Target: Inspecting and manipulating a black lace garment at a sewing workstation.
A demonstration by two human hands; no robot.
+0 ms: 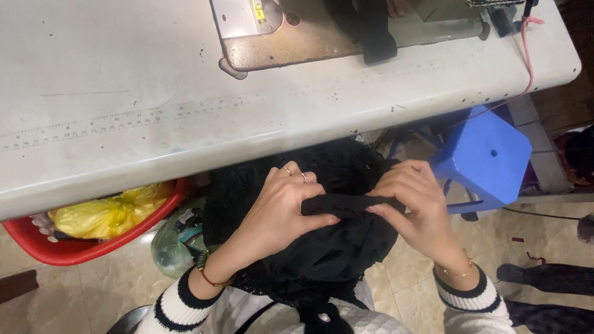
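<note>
A heap of black lace fabric (328,247) lies in my lap, below the front edge of the white sewing table (124,111). My left hand (278,210), with rings on two fingers and a bead bracelet at the wrist, pinches a fold of the fabric from the left. My right hand (417,210), wearing a thin gold bracelet, grips the same fold from the right. The thumbs nearly meet over the fold. Another black strip (371,34) lies on the sewing machine bed (291,43) at the top of the view.
A red basin (68,250) holding a yellow plastic bag (105,213) sits under the table at left, with a green bag (170,247) beside it. A blue plastic stool (486,158) stands at right. A pink cord (529,55) hangs over the table's right end. Tiled floor lies below.
</note>
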